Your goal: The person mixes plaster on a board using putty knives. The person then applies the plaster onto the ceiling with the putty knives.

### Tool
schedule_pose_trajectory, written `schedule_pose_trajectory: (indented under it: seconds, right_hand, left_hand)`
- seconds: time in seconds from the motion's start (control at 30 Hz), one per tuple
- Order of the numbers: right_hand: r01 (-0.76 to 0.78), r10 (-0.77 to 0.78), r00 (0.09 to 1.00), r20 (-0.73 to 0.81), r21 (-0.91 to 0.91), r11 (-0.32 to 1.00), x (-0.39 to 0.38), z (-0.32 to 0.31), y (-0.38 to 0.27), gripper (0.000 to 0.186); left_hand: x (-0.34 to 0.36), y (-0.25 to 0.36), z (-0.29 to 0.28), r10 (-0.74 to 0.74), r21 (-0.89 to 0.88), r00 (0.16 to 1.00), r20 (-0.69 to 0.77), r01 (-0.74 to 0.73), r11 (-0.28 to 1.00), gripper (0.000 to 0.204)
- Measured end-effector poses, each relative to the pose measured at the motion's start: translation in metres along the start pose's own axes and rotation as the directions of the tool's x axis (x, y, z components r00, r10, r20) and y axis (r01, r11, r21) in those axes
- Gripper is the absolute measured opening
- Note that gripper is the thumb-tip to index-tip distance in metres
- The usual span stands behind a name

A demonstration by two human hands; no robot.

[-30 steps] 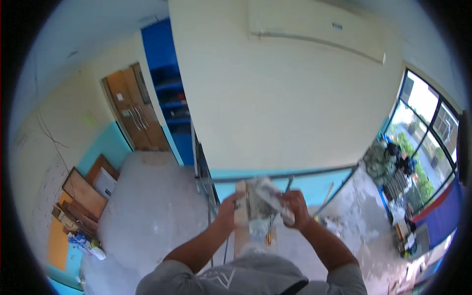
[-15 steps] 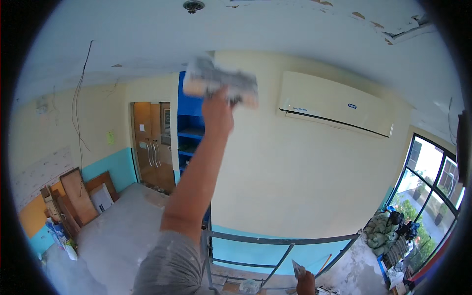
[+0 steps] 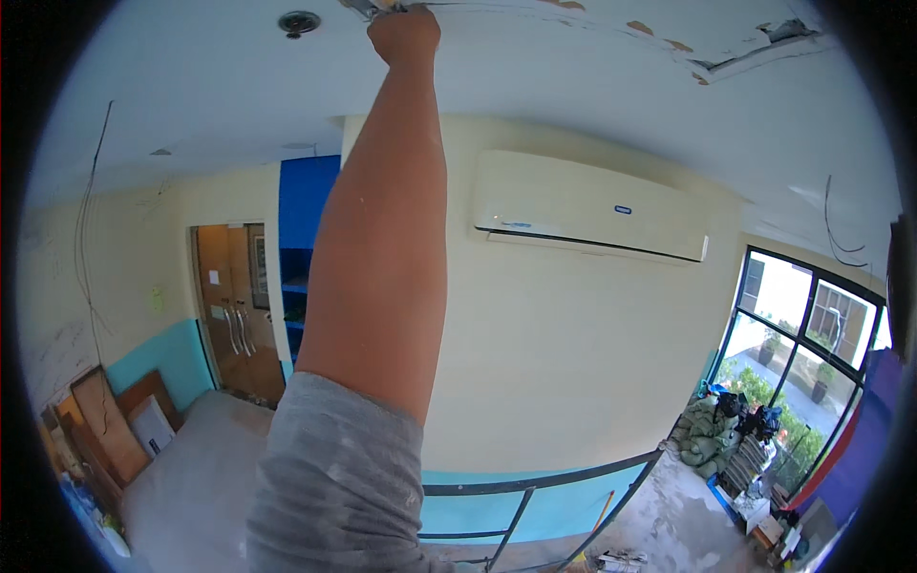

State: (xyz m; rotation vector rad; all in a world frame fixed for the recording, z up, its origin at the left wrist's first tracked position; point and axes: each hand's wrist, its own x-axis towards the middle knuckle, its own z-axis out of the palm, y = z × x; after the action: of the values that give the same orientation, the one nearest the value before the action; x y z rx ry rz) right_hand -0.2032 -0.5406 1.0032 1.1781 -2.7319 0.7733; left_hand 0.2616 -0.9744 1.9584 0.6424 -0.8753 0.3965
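My left hand is raised high, closed around a wide putty knife at the top edge of the view. The tool reaches the white ceiling, beside a pale seam line. Only a piece of its grey blade shows; the rest is cut off by the frame or hidden behind the fingers. A grey sleeve covers my upper arm. My right hand is out of the picture.
Metal scaffold rails cross below, in front of the wall. An air conditioner hangs on that wall. Loose wires dangle at left near leaning boards. Sacks lie by the window. Ceiling patches are peeling around a hole.
My left hand has swung up from in front of the wall to the ceiling with the putty knife. My right hand, holding a small blade, has dropped out of view. The view has tilted upward and right.
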Motion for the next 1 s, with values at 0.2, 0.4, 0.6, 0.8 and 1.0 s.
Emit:
schedule_pose_trajectory:
  seconds: [0.2,0.4,0.6,0.8,1.0]
  right_hand:
    - [0.195,-0.251,0.930,-0.267,-0.220,0.956,-0.015,0.005,0.021,0.041]
    - [0.168,-0.224,0.949,-0.221,-0.248,0.954,-0.001,0.002,-0.005,0.037]
    - [0.429,-0.528,0.777,-0.342,-0.326,0.842,0.030,-0.003,-0.043,0.033]
    - [0.471,-0.620,0.697,-0.361,-0.422,0.775,0.043,0.000,-0.062,0.026]
    - [0.559,-0.624,0.732,-0.274,-0.282,0.780,0.054,0.017,-0.074,0.026]
  left_hand:
    - [-0.022,0.078,0.000,0.058,0.157,0.998,0.007,-0.058,0.986,0.036]
    - [-0.097,0.085,-0.022,0.033,-0.194,0.999,-0.030,-0.038,0.980,0.041]
    - [-0.051,0.025,-0.042,-0.052,-0.453,0.998,0.031,0.060,0.889,0.042]
    - [0.006,0.030,-0.099,-0.208,-0.849,0.853,0.478,0.509,0.139,0.031]
    - [0.023,0.091,-0.169,-0.161,-0.879,0.916,0.367,0.398,0.263,0.027]
